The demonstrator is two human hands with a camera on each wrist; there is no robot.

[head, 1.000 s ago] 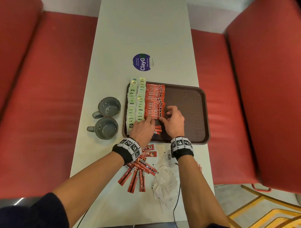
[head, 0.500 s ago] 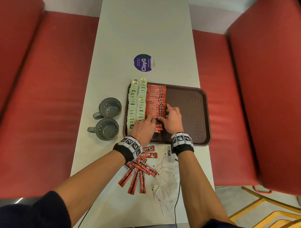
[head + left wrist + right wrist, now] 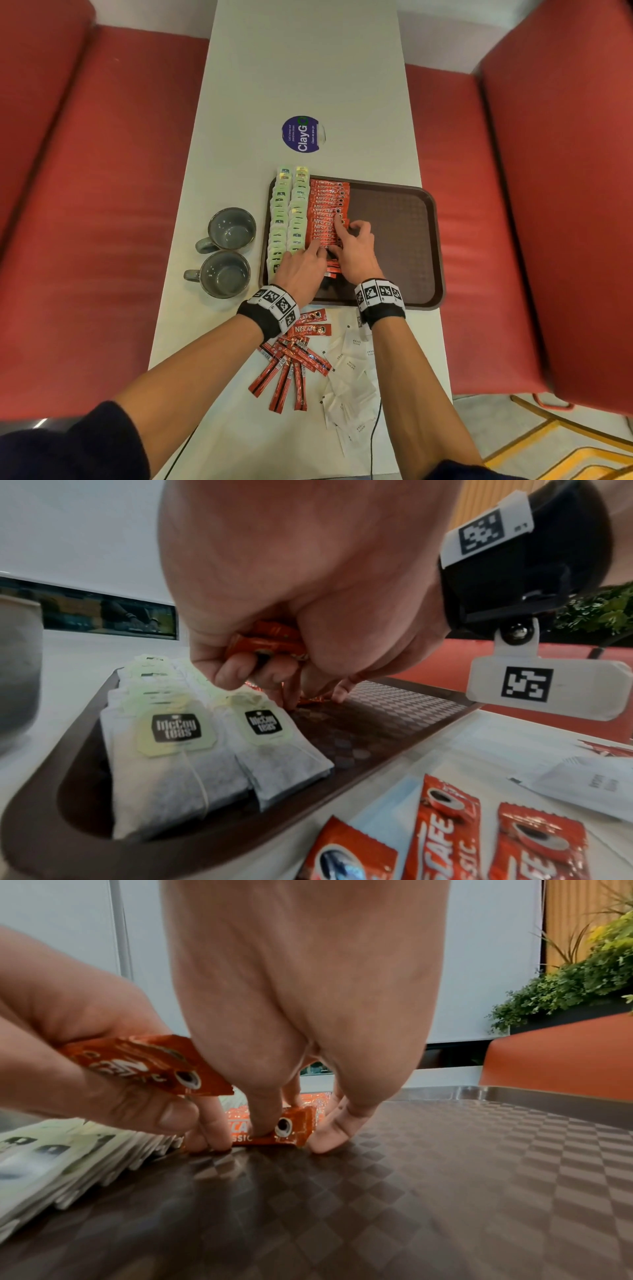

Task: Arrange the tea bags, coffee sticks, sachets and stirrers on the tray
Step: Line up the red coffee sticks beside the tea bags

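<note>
A brown tray (image 3: 394, 240) holds two columns of tea bags (image 3: 287, 219) along its left side and, beside them, a row of red coffee sachets (image 3: 325, 212). My left hand (image 3: 308, 260) hovers at the near end of that row and grips a small bunch of red sachets (image 3: 270, 642) in curled fingers. My right hand (image 3: 349, 240) rests on the row: its thumb presses the nearest sachet (image 3: 294, 1129) against the others, and its index finger lies along the sachets' right ends. The tray's right half is bare.
On the table in front of the tray lie loose red coffee sticks (image 3: 291, 363) and white sugar sachets (image 3: 349, 380). Two grey mugs (image 3: 233, 228) stand left of the tray. A blue sticker (image 3: 303, 133) lies beyond it. Red benches flank the table.
My right hand has shifted left onto the sachet row, its index finger now stretched along the row's ends. My left hand has stayed put with its bunch.
</note>
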